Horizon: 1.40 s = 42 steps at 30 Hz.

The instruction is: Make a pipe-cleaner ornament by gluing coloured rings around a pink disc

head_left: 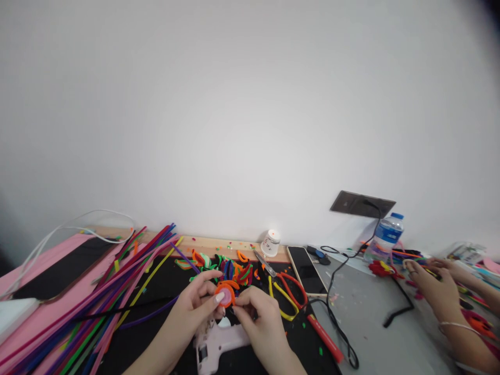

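Left hand (200,302) grip narrow, holding orange-rimmed pink disc (226,299); right hand (262,315) pinches its right edge, by glue gun (222,345), near side of desk (371,328). Apparently adjusting rim; next move likely calls for steady fingertips.

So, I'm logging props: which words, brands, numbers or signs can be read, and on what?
No text is legible.
Paper cup: dark marks, too small and blurred to read.
Blue label on the water bottle: pale marks, too blurred to read.
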{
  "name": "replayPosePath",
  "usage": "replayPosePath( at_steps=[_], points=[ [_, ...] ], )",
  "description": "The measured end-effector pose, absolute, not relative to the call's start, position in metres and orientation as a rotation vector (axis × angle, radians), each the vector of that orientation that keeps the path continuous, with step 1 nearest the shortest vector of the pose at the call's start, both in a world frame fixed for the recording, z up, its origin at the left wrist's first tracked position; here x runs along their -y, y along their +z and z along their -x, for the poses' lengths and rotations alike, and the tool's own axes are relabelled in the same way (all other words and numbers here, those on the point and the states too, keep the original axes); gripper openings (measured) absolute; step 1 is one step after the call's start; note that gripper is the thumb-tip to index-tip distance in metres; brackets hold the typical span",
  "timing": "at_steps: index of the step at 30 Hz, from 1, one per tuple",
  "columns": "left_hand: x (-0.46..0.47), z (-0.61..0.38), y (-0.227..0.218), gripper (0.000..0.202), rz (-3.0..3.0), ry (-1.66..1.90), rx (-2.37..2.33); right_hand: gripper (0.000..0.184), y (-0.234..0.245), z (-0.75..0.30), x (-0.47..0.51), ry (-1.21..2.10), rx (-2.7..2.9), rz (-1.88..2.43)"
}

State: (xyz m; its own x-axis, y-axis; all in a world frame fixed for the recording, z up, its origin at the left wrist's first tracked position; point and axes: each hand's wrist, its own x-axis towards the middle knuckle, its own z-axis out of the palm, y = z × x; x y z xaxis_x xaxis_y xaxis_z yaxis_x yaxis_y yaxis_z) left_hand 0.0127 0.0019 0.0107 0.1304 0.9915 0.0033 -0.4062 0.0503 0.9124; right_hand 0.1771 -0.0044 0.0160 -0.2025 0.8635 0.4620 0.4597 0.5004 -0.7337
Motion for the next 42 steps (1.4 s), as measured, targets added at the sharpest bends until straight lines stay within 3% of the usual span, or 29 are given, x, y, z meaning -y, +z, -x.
replayPosePath(
  at_steps=[19,42],
  points=[
    [0.000,-0.018,0.012,0.042,-0.866,1.259,-0.844,0.017,0.017,-0.176,0.004,0.543,1.832,1.063],
    [0.001,-0.013,0.008,0.022,-1.034,1.218,-0.925,0.014,0.012,-0.178,0.005,0.524,1.868,1.077]
  ],
)
